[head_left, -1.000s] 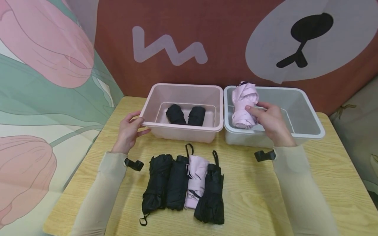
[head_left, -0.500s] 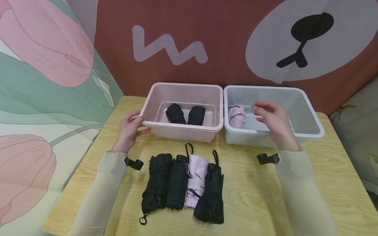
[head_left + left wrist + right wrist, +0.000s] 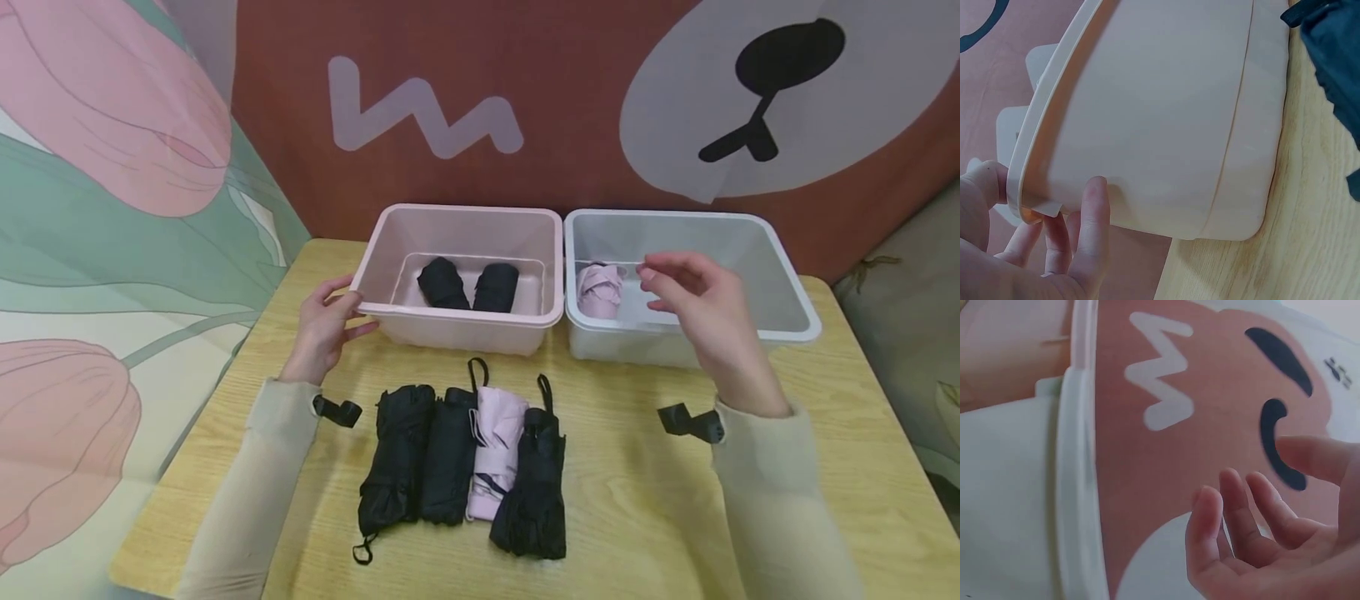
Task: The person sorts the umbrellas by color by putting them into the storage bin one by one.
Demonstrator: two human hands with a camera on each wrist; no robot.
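Note:
My left hand (image 3: 324,327) grips the front left corner of the pink bin (image 3: 465,318), thumb at the rim and fingers under it. In the left wrist view those fingers (image 3: 1094,212) lie against the bin's outer wall. Two folded black umbrellas (image 3: 496,287) lie inside that bin. My right hand (image 3: 708,312) hovers over the front of the grey bin (image 3: 693,217), holding nothing; its fingers (image 3: 1204,531) are loosely bent and the thumb stands apart. A folded pink umbrella (image 3: 599,292) rests at the grey bin's left side, its lower end hidden by the front wall.
On the wooden table (image 3: 637,492), in front of the bins, a row of folded umbrellas lies side by side: a thick black one (image 3: 397,454), a slimmer black one (image 3: 448,458), a pink one (image 3: 498,442) and another black one (image 3: 536,492). A printed cloth (image 3: 570,100) hangs behind.
My right hand has let go of the pink umbrella, which now lies in the grey bin, and has drawn back slightly to the right. The left hand keeps its hold on the pink bin.

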